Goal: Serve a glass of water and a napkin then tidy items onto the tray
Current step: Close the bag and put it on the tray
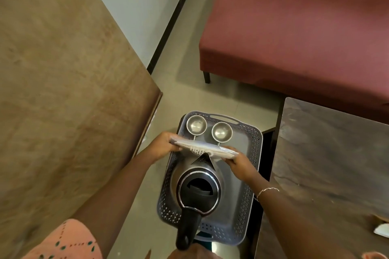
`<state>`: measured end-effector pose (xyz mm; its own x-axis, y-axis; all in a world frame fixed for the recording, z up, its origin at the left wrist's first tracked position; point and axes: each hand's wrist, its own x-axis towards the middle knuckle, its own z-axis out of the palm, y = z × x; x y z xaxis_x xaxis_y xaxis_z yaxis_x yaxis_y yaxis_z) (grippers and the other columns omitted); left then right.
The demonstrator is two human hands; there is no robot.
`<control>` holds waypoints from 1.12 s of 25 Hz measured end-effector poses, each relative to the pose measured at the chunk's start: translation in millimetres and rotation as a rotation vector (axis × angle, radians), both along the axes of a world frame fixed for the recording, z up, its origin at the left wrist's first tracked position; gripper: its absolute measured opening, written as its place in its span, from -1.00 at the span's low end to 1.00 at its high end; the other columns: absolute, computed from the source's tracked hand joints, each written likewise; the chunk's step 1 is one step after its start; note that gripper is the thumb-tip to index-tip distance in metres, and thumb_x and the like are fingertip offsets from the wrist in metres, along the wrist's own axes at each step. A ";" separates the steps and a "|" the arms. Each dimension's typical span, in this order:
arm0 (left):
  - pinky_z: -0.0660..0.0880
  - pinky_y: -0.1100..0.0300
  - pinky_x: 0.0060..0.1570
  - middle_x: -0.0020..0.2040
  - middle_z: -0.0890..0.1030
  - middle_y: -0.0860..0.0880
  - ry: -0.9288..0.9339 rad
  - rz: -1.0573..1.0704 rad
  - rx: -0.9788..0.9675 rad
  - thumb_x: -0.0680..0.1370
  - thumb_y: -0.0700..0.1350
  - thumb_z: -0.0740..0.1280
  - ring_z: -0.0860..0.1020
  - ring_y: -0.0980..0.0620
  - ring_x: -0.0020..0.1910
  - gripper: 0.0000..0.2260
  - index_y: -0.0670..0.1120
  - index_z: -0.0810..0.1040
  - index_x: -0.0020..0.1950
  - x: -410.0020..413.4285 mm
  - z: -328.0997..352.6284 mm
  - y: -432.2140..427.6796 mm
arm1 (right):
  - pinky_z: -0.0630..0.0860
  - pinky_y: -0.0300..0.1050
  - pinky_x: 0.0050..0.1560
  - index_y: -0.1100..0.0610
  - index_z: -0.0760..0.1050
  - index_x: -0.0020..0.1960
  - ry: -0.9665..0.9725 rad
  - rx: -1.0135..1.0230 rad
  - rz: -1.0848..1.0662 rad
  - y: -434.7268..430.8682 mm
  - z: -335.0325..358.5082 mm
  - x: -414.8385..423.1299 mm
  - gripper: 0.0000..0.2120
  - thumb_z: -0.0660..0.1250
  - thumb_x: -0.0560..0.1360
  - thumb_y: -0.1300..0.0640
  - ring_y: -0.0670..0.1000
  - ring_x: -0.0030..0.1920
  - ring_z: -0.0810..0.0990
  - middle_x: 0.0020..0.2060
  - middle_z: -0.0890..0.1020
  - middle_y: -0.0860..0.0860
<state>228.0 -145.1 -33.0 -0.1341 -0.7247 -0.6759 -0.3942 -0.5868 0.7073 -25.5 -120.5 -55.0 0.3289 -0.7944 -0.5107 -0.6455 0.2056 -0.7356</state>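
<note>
Found above the grey tray (250, 200): 1 flat napkin pack (200, 147) in clear film, carried roughly level and clear of the tray floor. Positioned just over the spout of the kettle (197, 187), between it and the 2 steel cups (196, 125) at the far end. Gripped at the left end by the left hand (163, 146), fingers curled round it; pinched at the right end by the right hand (241, 167), fingers closed on the edge. Nothing else held in either hand.

Handling, as judged:
- Pack likely light, soft and compressible — prone to sag if held at 1 end only. Film probably slick, so best taken at both ends as now, or across the middle with a firm pinch.
- Kettle probably the heaviest item, weight dependent on fill, which cannot be told. To be taken by the black handle (187, 231) only.
- Cups rigid, smooth, not fragile, apparently empty. Best grasped round the wall.
</note>
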 end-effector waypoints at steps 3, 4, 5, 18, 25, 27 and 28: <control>0.51 0.23 0.08 0.11 0.60 -0.25 -0.044 -0.009 -0.032 0.40 -0.47 0.35 0.60 0.00 0.01 -0.65 -0.34 0.52 0.18 -4.2 -2.6 2.6 | 0.39 -0.05 0.24 0.28 0.41 0.26 0.041 0.040 -0.016 2.0 -7.7 -0.7 -0.69 0.23 0.53 0.30 0.15 0.22 0.49 0.19 0.53 0.18; 0.47 0.17 0.15 0.15 0.59 -0.25 -0.048 -0.015 -0.047 0.39 -0.47 0.36 0.57 -0.07 0.10 -0.62 -0.31 0.51 0.20 -5.8 -2.2 4.7 | 0.38 -0.04 0.25 0.26 0.39 0.29 0.052 0.053 -0.008 2.7 -8.7 -2.0 -0.67 0.23 0.53 0.31 0.15 0.23 0.48 0.21 0.52 0.17; 0.44 0.16 0.19 0.19 0.57 -0.23 -0.048 -0.017 -0.060 0.38 -0.47 0.37 0.54 -0.10 0.16 -0.56 -0.29 0.49 0.25 -6.2 -1.1 6.7 | 0.37 -0.03 0.26 0.21 0.35 0.34 0.062 0.057 0.015 3.8 -8.9 -3.9 -0.62 0.22 0.52 0.32 0.14 0.25 0.46 0.22 0.49 0.16; 0.42 0.18 0.18 0.33 0.43 -0.17 -0.033 0.135 -0.007 0.42 -0.56 0.15 0.37 -0.04 0.35 -0.40 -0.16 0.27 0.40 -14.3 -5.5 35.6 | 0.15 -0.29 0.31 0.09 0.15 0.46 -0.037 0.049 -0.095 20.0 3.3 -5.2 -0.33 0.09 0.42 0.52 0.05 0.43 0.26 0.42 0.31 0.07; 0.21 0.03 0.43 0.45 0.31 -0.19 -0.309 0.231 -0.388 0.62 -0.19 0.10 0.26 -0.10 0.45 -0.60 -0.19 0.20 0.46 -25.0 23.6 49.6 | 0.11 -0.07 0.44 0.14 0.06 0.48 0.179 -0.070 -0.144 31.3 21.6 -33.9 -0.37 0.25 0.50 0.28 0.08 0.48 0.13 0.49 0.15 0.10; 0.14 0.03 0.44 0.48 0.25 -0.19 -0.409 0.230 -0.521 0.62 -0.11 0.11 0.15 -0.09 0.49 -0.57 -0.20 0.17 0.47 -36.0 41.4 55.6 | 0.10 -0.05 0.44 0.15 0.03 0.49 0.267 -0.159 -0.124 34.9 31.9 -40.4 -0.38 0.25 0.52 0.19 0.06 0.50 0.03 0.51 0.07 0.08; 0.10 0.04 0.44 0.50 0.20 -0.18 -0.449 0.207 -0.574 0.62 -0.08 0.11 0.08 -0.08 0.51 -0.55 -0.19 0.15 0.48 -42.8 51.3 59.0 | 0.11 -0.03 0.44 0.14 0.02 0.49 0.303 -0.216 -0.108 37.7 38.7 -44.4 -0.37 0.24 0.53 0.15 0.06 0.51 0.00 0.51 0.04 0.08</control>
<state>185.2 -86.1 18.3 0.2423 -0.9597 -0.1426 -0.6385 -0.2684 0.7213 -69.9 -82.8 -16.3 0.0969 -0.9160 -0.3893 -0.8234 0.1459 -0.5483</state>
